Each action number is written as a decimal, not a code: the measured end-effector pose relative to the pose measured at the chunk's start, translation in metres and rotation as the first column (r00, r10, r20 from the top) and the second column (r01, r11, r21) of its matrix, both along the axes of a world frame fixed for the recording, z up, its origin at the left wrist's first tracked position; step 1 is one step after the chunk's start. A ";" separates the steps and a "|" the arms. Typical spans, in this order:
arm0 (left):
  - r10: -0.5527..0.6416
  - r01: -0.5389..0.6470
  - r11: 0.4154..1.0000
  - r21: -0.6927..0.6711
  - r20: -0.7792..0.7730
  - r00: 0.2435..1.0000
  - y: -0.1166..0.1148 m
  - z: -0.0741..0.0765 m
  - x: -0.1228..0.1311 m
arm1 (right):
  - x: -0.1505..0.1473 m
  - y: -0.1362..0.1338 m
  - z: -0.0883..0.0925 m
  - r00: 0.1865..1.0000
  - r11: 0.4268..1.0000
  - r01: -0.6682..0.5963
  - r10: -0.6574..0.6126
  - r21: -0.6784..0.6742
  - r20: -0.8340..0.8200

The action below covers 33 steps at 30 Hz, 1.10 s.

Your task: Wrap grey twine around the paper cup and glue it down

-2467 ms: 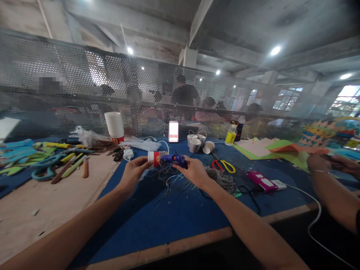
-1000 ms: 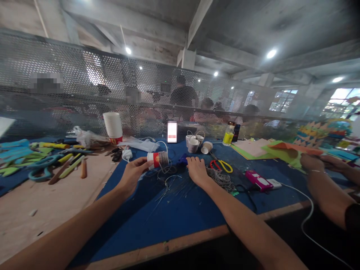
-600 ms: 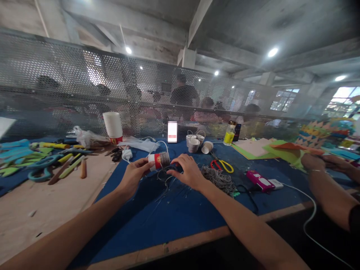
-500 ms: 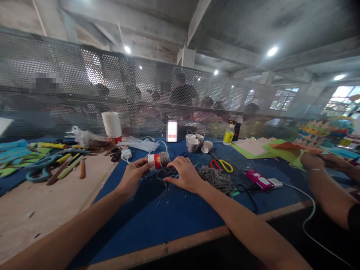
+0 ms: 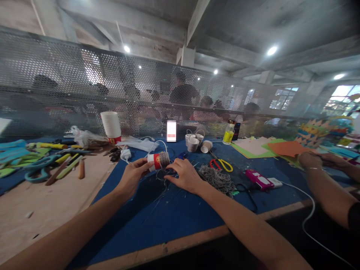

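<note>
Left hand (image 5: 132,174) holds paper cup (image 5: 152,162) tight, on its side | likely so gray string (image 5: 164,159) faces right hand (image 5: 187,176) | can't tell if right hand pinches it

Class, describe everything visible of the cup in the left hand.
The cup looks like paper, white at one end, red with a yellow emblem midway and wrapped in grey cord at the other. Held sideways over the blue tabletop, its white end is in the left hand. The right hand is by the cord; contact is unclear.
</note>
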<state>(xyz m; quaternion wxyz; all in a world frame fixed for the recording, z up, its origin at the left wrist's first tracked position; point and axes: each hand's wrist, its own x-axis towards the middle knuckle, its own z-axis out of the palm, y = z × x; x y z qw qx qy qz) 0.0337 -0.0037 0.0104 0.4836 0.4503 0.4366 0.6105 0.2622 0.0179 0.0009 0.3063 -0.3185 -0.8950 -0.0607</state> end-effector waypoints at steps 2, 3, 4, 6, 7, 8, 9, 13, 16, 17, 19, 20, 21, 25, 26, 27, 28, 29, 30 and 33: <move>0.010 -0.010 1.000 -0.005 0.009 1.000 -0.001 0.002 0.001 | 0.000 0.003 -0.004 0.998 1.000 0.015 -0.016 0.007 0.061; 0.017 -0.017 1.000 -0.007 0.009 1.000 -0.001 0.003 0.002 | 0.000 0.004 -0.006 0.996 1.000 0.019 -0.020 0.007 0.084; 0.023 -0.023 1.000 -0.007 0.005 1.000 -0.002 0.004 0.003 | 0.000 0.006 -0.007 0.995 1.000 0.022 -0.022 0.005 0.094; 0.023 -0.023 1.000 -0.002 -0.005 1.000 -0.003 0.006 0.003 | 0.001 0.008 -0.007 0.998 1.000 0.025 -0.025 -0.002 0.065; 0.018 -0.018 1.000 0.001 -0.017 1.000 -0.003 0.006 0.003 | 0.002 0.008 -0.006 0.999 1.000 0.022 -0.022 -0.005 0.024; 0.015 -0.014 1.000 0.005 -0.033 0.999 -0.004 0.006 0.003 | 0.002 0.008 -0.005 0.999 1.000 0.013 -0.013 -0.013 -0.031; 0.012 -0.012 1.000 0.007 -0.056 0.998 -0.004 0.005 0.003 | 0.002 0.008 -0.004 0.995 1.000 -0.004 0.001 -0.030 -0.095; -0.012 0.015 1.000 0.022 -0.141 0.990 -0.005 0.004 0.002 | 0.000 0.005 0.002 0.921 0.971 -0.119 0.031 -0.207 -0.387; -0.050 0.057 0.998 0.036 -0.175 0.983 -0.005 0.002 0.001 | 0.000 0.005 0.007 0.829 0.872 -0.228 -0.059 -0.433 -0.556; -0.061 0.070 0.997 0.039 -0.187 0.980 -0.005 0.001 0.001 | 0.000 0.005 0.008 0.801 0.833 -0.268 -0.087 -0.484 -0.592; -0.082 0.092 0.995 0.037 -0.214 0.973 -0.004 -0.001 0.001 | 0.001 0.007 0.011 0.753 0.789 -0.330 -0.111 -0.518 -0.648; -0.091 0.101 0.994 0.035 -0.226 0.970 -0.003 -0.002 0.000 | 0.002 0.008 0.012 0.739 0.790 -0.340 -0.111 -0.510 -0.665; -0.097 0.108 0.994 0.031 -0.239 0.966 -0.003 -0.002 0.000 | 0.004 0.009 0.013 0.733 0.802 -0.334 -0.108 -0.495 -0.671; -0.114 0.125 0.992 0.023 -0.270 0.956 -0.004 -0.003 0.002 | 0.007 0.012 0.015 0.750 0.893 -0.244 -0.074 -0.379 -0.657; -0.122 0.134 0.991 0.024 -0.273 0.954 -0.004 -0.003 0.002 | 0.007 0.013 0.015 0.753 0.907 -0.229 -0.064 -0.352 -0.654; -0.134 0.147 0.989 0.028 -0.275 0.952 -0.005 -0.002 0.003 | 0.008 0.013 0.015 0.754 0.917 -0.220 -0.057 -0.333 -0.654; -0.148 0.163 0.986 0.032 -0.277 0.950 -0.005 -0.002 0.003 | 0.008 0.013 0.015 0.754 0.922 -0.214 -0.054 -0.322 -0.655; -0.166 0.183 0.983 0.035 -0.280 0.946 -0.005 -0.002 0.003 | 0.008 0.014 0.015 0.752 0.925 -0.209 -0.055 -0.317 -0.657; -0.183 0.201 0.979 0.036 -0.284 0.941 -0.006 -0.002 0.002 | 0.008 0.014 0.015 0.750 0.927 -0.206 -0.057 -0.315 -0.659; -0.216 0.235 0.972 0.028 -0.306 0.927 -0.007 -0.002 0.002 | 0.009 0.014 0.015 0.741 0.924 -0.208 -0.065 -0.320 -0.669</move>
